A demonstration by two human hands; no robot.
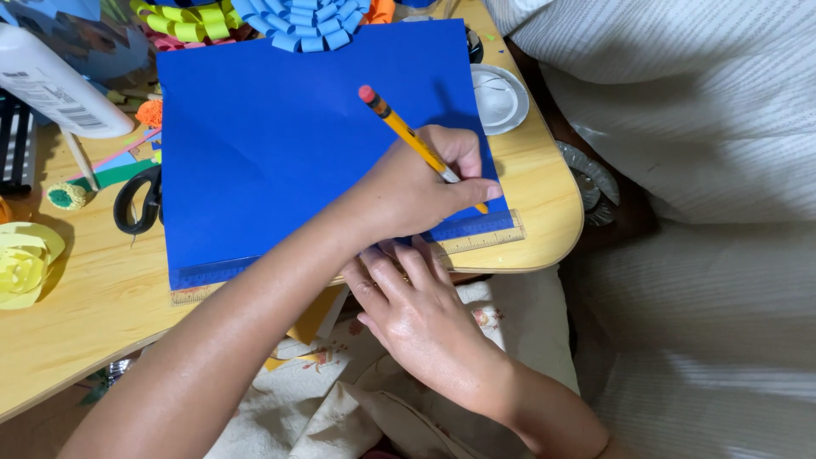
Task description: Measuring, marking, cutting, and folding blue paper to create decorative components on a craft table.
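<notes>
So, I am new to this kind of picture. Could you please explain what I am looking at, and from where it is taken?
One camera, worn on a person's head, looks down at their own two bare hands. There is no machine. The left hand holds a yellow pencil with its tip near a clear ruler. The right hand presses on the ruler. Under the ruler lies blue paper on a wooden table. Black scissors, a glue bottle and paper flowers lie nearby.
</notes>
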